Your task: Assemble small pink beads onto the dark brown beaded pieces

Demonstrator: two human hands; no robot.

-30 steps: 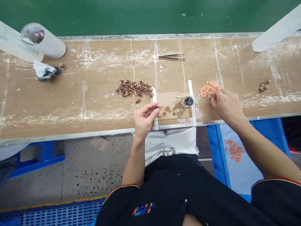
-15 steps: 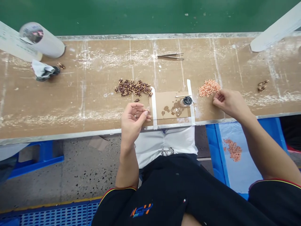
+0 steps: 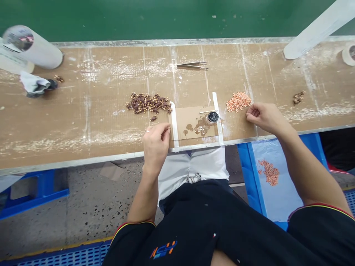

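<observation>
My left hand (image 3: 157, 146) is closed near the table's front edge, left of a taped cardboard piece (image 3: 181, 129); whatever its fingers hold is hidden. Just beyond it lie a single small dark part (image 3: 153, 118) and a pile of dark brown and gold parts (image 3: 146, 103). On the other side, my right hand (image 3: 264, 115) is pinched closed beside a heap of small orange-copper pieces (image 3: 237, 101). Anything between those fingertips is too small to make out. A small round jar with a black top (image 3: 213, 117) stands on the cardboard's right side, close to a cotton swab (image 3: 208, 111).
Tweezers (image 3: 192, 66) lie toward the back. White cylinders (image 3: 46, 48) and a crumpled cloth (image 3: 33, 85) are at the left. Another white cylinder (image 3: 307, 35) and a small brownish cluster (image 3: 298, 98) are at the right. A blue tray (image 3: 246, 166) with orange pieces sits below the table.
My left hand has turned over and its fingers have curled closed. My right hand stays pinched beside the orange heap. The whole view has shifted slightly.
</observation>
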